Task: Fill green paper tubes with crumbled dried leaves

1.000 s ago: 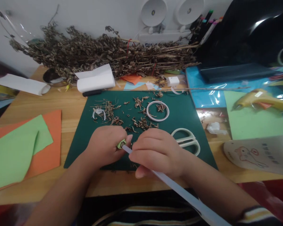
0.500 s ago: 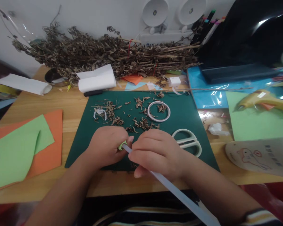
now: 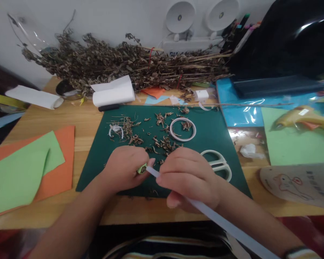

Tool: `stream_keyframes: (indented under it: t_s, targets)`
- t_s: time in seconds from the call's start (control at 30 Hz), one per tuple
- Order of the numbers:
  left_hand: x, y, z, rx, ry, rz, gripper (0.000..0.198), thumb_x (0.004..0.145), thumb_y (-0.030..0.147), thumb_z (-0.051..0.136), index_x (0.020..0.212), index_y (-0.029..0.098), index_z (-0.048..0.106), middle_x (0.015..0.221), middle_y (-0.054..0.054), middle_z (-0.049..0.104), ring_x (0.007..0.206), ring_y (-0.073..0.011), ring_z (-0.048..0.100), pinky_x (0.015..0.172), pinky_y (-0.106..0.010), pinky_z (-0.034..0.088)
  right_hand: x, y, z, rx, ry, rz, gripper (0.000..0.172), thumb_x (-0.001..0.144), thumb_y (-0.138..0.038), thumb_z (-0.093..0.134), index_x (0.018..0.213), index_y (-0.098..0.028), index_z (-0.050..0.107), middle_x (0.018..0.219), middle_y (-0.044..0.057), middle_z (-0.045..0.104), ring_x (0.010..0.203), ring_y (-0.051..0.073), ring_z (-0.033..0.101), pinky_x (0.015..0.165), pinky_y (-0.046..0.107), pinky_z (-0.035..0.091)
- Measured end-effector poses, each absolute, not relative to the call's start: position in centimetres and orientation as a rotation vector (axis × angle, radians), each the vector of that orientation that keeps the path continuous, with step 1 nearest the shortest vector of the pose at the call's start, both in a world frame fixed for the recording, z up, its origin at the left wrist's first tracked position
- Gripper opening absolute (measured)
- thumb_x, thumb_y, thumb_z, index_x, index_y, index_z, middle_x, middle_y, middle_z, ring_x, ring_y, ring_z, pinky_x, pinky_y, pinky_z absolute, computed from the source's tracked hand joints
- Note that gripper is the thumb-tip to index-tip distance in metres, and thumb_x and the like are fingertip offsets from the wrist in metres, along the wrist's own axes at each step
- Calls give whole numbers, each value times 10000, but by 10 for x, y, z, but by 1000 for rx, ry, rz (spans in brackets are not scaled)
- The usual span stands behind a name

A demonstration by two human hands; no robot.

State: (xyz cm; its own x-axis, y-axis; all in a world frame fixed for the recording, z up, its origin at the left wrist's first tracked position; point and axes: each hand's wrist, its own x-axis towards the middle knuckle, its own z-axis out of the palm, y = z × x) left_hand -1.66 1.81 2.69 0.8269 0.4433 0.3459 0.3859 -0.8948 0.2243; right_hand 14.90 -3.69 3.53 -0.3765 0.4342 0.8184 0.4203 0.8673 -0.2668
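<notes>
My left hand (image 3: 126,167) is closed around a small light-green paper roll (image 3: 142,169); its open end shows dark, dried bits inside. In my right hand (image 3: 190,176) is a long translucent white stick (image 3: 226,225), pinched near its tip, its length trailing down to the right. The stick's tip is at the mouth of the roll, in front of it. Both hands hover over the green cutting mat (image 3: 97,172). Crumbled dry leaves (image 3: 166,144), thin stems (image 3: 125,126) and a white tape ring (image 3: 183,129) lie beyond them.
White-handled scissors (image 3: 218,164) lie beside my right hand. Green and orange sheets (image 3: 67,158) are at the left. Behind the mat are a dried plant bundle (image 3: 110,61) and a white paper roll (image 3: 113,94). A yellow glue gun (image 3: 305,117) rests at the right.
My right hand has moved to the right with the stick. The stick's tip has come back from inside the roll's opening, which shows more of its dark filling. The view has shifted slightly.
</notes>
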Motion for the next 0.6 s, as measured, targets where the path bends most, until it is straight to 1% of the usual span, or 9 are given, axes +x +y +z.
stream_keyframes:
  t_s: [0.2, 0.3, 0.37, 0.43, 0.47, 0.5, 0.53, 0.57, 0.6]
  targets:
    - [-15, 23, 23, 2865, 657, 611, 283, 773, 302, 366, 518, 185, 407, 438, 18, 400, 428, -110, 362, 417, -226, 239, 141, -35, 31, -788, -2163, 15, 311, 842, -315, 366, 671, -138, 557, 648, 50, 625, 609, 152, 550, 527, 268, 445]
    - [-14, 19, 28, 2861, 715, 599, 278, 763, 308, 392, 515, 184, 398, 453, 13, 396, 437, -108, 348, 425, -236, 226, 148, -36, 37, -700, -2086, 0, 317, 853, -297, 330, 698, -143, 560, 657, 55, 624, 623, 146, 547, 537, 264, 448]
    - [-15, 10, 35, 2791, 751, 648, 269, 765, 278, 401, 516, 180, 390, 465, 16, 395, 439, -100, 338, 434, -238, 222, 158, -43, 47, -637, -1964, 45, 292, 851, -308, 337, 732, -158, 558, 666, 43, 610, 620, 137, 539, 542, 263, 449]
    - [-17, -4, 44, 2558, 848, 773, 265, 761, 234, 432, 514, 176, 355, 470, 32, 366, 444, -87, 334, 450, -228, 241, 168, -54, 57, -644, -1759, 193, 247, 839, -311, 363, 761, -187, 561, 635, 13, 571, 582, 129, 518, 502, 260, 429]
    - [-19, -13, 48, 2396, 851, 878, 264, 755, 221, 450, 519, 176, 340, 479, 36, 359, 455, -83, 345, 467, -224, 263, 172, -61, 62, -687, -1600, 296, 199, 825, -308, 400, 782, -199, 561, 646, 6, 557, 585, 129, 517, 499, 266, 426]
    - [-21, -22, 52, 2237, 810, 973, 253, 751, 224, 464, 537, 177, 337, 500, 35, 369, 476, -84, 362, 487, -224, 285, 175, -67, 65, -648, -1418, 355, 152, 803, -312, 447, 772, -215, 561, 602, -11, 527, 571, 135, 512, 493, 275, 418]
    - [-23, -33, 55, 2080, 749, 1049, 247, 748, 236, 476, 561, 181, 324, 522, 35, 371, 496, -86, 373, 500, -224, 300, 177, -73, 68, -573, -1300, 360, 80, 770, -274, 506, 736, -223, 558, 559, -23, 500, 539, 134, 500, 482, 277, 413]
    - [-25, -44, 59, 1929, 690, 1112, 220, 751, 252, 478, 602, 185, 331, 561, 30, 381, 524, -92, 386, 513, -226, 313, 178, -78, 69, -621, -1234, 440, 18, 740, -229, 547, 757, -225, 554, 591, -15, 519, 565, 144, 506, 512, 292, 419]
    - [-27, -55, 61, 1798, 628, 1141, 178, 763, 270, 460, 651, 188, 349, 604, 23, 389, 542, -94, 390, 518, -229, 321, 177, -83, 69, -597, -1252, 504, 60, 723, -210, 567, 776, -233, 551, 609, -14, 535, 563, 147, 506, 507, 294, 417]
